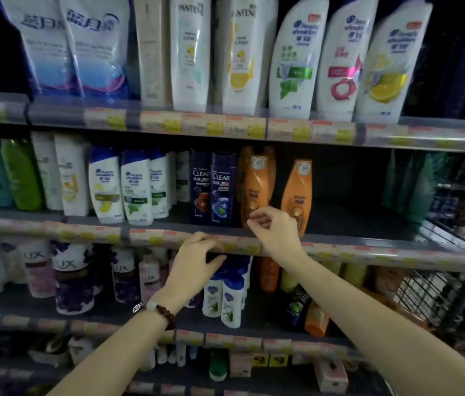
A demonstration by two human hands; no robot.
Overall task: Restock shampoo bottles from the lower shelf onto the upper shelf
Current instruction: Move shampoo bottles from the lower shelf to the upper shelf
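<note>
We are reaching with empty, loosely curled right hand beside orange bottles; left hand is resting open on the shelf edge; a careless brush could be toppling them.

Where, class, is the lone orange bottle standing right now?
In the head view, the lone orange bottle stands right of centre on the middle shelf, just right of the other orange bottles, behind the right hand.

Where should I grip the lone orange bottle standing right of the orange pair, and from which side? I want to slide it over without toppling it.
Hold the lone orange bottle at its narrower upper body, below the cap, coming from its right. It stands upright with bare shelf on that side, while the orange pair and the right hand crowd its left.
</note>
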